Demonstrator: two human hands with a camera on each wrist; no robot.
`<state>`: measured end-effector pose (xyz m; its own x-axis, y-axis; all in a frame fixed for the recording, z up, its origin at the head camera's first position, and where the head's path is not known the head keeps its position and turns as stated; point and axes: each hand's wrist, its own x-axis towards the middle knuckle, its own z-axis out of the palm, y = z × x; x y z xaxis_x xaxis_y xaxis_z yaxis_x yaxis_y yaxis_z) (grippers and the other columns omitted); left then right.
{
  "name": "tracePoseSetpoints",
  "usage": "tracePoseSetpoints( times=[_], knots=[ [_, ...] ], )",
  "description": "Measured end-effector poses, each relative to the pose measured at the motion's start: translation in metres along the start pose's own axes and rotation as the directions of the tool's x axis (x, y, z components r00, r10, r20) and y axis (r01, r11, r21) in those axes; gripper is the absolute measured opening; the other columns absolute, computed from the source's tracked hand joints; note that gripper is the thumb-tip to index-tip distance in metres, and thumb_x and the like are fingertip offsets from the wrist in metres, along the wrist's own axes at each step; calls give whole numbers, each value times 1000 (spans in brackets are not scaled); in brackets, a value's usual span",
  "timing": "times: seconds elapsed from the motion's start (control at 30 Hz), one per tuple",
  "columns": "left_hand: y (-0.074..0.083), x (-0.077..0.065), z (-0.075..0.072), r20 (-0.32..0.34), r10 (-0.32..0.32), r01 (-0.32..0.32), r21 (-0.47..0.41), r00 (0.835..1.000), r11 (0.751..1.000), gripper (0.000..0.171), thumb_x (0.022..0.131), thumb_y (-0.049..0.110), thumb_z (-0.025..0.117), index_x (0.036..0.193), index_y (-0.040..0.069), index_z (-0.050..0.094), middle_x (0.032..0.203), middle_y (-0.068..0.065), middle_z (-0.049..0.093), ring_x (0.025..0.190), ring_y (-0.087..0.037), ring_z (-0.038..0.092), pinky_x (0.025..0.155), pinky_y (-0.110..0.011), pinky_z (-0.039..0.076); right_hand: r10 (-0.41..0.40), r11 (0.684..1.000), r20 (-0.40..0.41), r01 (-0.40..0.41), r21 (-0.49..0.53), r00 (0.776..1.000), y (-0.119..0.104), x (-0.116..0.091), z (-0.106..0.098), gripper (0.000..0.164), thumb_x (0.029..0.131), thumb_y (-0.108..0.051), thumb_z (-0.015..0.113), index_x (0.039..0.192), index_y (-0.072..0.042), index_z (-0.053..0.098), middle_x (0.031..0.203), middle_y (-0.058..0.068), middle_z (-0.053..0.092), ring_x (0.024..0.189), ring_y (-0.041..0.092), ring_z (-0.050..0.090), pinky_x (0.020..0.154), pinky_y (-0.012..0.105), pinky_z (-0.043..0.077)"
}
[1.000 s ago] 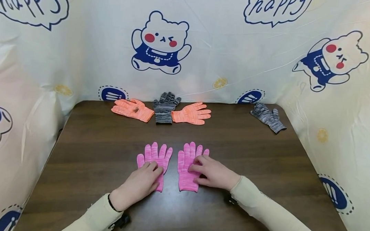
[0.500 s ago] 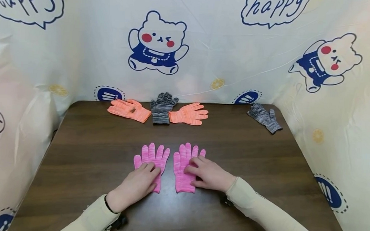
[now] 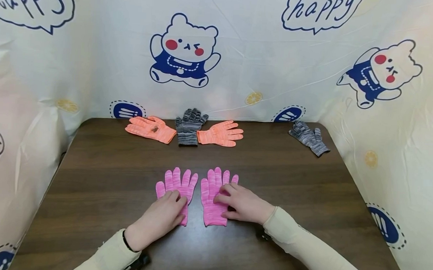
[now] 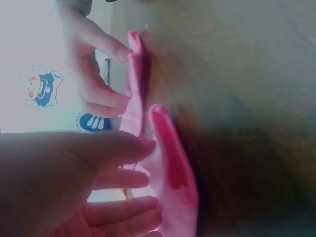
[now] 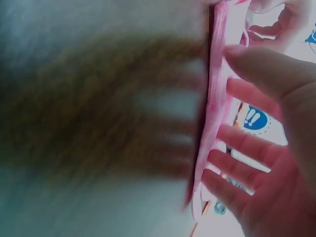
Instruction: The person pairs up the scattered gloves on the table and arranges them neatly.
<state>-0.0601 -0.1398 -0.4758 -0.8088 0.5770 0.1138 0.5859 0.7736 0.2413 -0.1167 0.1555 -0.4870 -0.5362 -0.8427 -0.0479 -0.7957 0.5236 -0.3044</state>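
Two pink knit gloves lie flat side by side on the table, fingers toward the far side, with a narrow gap between them. On the left pink glove (image 3: 177,181) my left hand (image 3: 158,219) rests its fingertips, covering part of the palm and cuff. My right hand (image 3: 244,202) touches the right pink glove (image 3: 210,207) with spread, slightly bent fingers. In the left wrist view, the cuff opening (image 4: 175,153) of the nearer glove gapes beside my thumb. The right wrist view has my fingertips (image 5: 217,173) against the glove's upper face.
Along the far edge of the brown table (image 3: 102,178) lie an orange glove (image 3: 148,128) with a dark spot, a grey striped glove (image 3: 188,129) and another orange glove (image 3: 221,134). A second grey glove (image 3: 309,138) lies at the far right corner. A printed curtain (image 3: 256,52) surrounds the table.
My right hand and the right pink glove have slid a little to the left, narrowing the gap to the left glove. The head view has shifted slightly.
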Motion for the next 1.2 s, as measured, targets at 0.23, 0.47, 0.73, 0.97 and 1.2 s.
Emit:
tracePoseSetpoints(
  times=[0.23,0.47,0.73,0.97,1.2],
  knots=[
    [5,6,-5,-60,84,-83,21,995,996,16,86,14,82,92,9,67,82,-2,55,77,-21,54,68,-35,49,103,993,-168,-90,81,980,15,1,-13,27,97,-19,75,123,-12,71,111,2,64,98,14,59,88,29,55],
    [20,14,-2,-33,151,-152,-17,988,988,17,89,18,82,91,10,67,82,-1,58,76,-19,58,68,-34,52,280,952,-154,-254,171,948,37,21,-29,22,96,-14,75,118,-11,73,105,0,65,87,10,62,81,28,58],
    [38,23,10,14,219,-219,-23,976,976,11,93,18,77,91,13,67,82,1,57,73,-16,58,65,-31,51,250,962,-33,-245,123,968,47,49,-37,27,98,-8,71,124,-14,72,109,3,64,86,13,61,82,29,56],
    [45,25,18,22,245,-246,8,969,969,11,95,23,76,92,15,69,86,1,60,79,-17,59,68,-32,53,242,967,56,-246,72,969,48,59,-32,27,99,-9,70,125,-17,71,104,0,61,85,13,58,79,27,54],
    [46,25,24,65,235,-236,5,970,972,15,94,32,77,94,18,72,91,2,62,87,-16,59,70,-32,53,206,979,55,-206,-3,977,48,59,-27,30,99,-11,70,128,-18,71,106,1,63,91,14,60,84,30,55]
  ],
)
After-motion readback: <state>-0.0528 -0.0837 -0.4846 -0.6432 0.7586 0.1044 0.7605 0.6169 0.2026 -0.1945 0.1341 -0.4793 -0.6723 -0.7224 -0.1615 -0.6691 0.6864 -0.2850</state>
